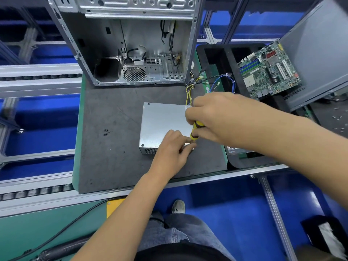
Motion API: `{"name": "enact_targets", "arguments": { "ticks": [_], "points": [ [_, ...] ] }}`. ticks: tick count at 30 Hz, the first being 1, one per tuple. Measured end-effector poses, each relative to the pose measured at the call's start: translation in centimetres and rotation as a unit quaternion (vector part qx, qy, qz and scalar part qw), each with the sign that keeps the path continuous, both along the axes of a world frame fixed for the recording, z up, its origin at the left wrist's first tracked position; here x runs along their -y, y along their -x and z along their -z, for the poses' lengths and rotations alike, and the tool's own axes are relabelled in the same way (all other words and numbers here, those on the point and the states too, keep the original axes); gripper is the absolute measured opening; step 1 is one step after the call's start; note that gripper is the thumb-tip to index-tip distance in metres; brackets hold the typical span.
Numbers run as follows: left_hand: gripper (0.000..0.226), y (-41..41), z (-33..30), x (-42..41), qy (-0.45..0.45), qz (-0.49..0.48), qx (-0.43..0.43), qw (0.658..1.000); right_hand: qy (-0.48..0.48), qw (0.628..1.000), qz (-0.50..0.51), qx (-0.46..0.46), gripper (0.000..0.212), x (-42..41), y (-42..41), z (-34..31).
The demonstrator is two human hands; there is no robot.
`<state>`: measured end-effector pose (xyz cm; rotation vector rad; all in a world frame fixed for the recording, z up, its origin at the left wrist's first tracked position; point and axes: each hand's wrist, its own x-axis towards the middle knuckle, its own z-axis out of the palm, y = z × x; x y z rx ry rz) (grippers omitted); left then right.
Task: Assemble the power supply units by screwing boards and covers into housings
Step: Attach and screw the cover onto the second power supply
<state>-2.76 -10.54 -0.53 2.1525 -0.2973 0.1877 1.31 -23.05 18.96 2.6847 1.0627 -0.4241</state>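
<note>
From my head camera I look down on one grey work mat (113, 147) with one silver power supply unit (162, 125) lying flat near its middle. Its cover faces up, and I count two screws showing along its left edge, one at the far corner and one at the near corner. My right hand (212, 117) is curled around one screwdriver (195, 131) with a yellow and black handle, held upright over the unit's near right corner. My left hand (173, 147) sits just below it, fingers pinched at the base of the screwdriver; I cannot tell whether they hold the tip or a screw. One bundle of yellow and black wires (189, 91) runs from the unit's far right corner. A little cluster of black screws (106, 132) lies on the mat, left of the unit and well apart from it; they are too small to count surely. Behind stands one open computer case (131, 44). To the right, one black tray (216, 59) holds one green motherboard (269, 70), tilted.
</note>
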Motion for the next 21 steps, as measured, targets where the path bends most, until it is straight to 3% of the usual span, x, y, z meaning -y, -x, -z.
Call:
{"name": "enact_targets", "arguments": {
  "ticks": [3,5,7,9,11,13,15,18,21],
  "points": [
    [0.029,-0.1,-1.5,0.4,0.037,-0.004,-0.008,0.999,0.066,0.991,0.029,0.112,0.037,0.1,-0.1,0.2],
    [0.032,-0.6,-2.8,0.7,0.100,-0.040,-0.004,0.994,0.081,0.985,0.042,0.148,0.035,-0.3,0.1,0.3],
    [0.025,-1.0,-3.7,0.8,0.111,-0.033,-0.003,0.993,0.071,0.987,0.051,0.138,0.030,-0.2,0.2,0.7],
    [0.021,-1.2,-4.1,0.5,0.106,-0.014,-0.014,0.994,0.010,0.997,0.055,0.055,0.042,0.4,0.1,0.5],
    [0.041,-1.4,-4.3,-0.1,0.093,0.003,-0.017,0.995,-0.039,0.999,0.030,-0.015,0.046,0.8,0.0,-0.2],
    [0.043,-1.5,-4.8,-0.4,0.077,0.024,-0.021,0.997,-0.026,0.999,0.006,0.024,0.028,0.8,-0.1,-0.5],
    [0.022,-1.7,-5.1,-0.5,0.087,0.030,-0.042,0.995,-0.001,0.995,0.020,0.095,0.019,0.6,-0.2,0.0],
    [0.024,-1.8,-5.5,-0.2,0.134,-0.001,-0.069,0.989,0.036,0.987,0.050,0.146,0.030,0.2,0.0,0.1],
    [0.034,-1.7,-5.7,-0.2,0.126,-0.006,-0.050,0.991,-0.005,0.994,0.059,0.093,0.045,1.1,-0.1,-0.4]
  ]
}}
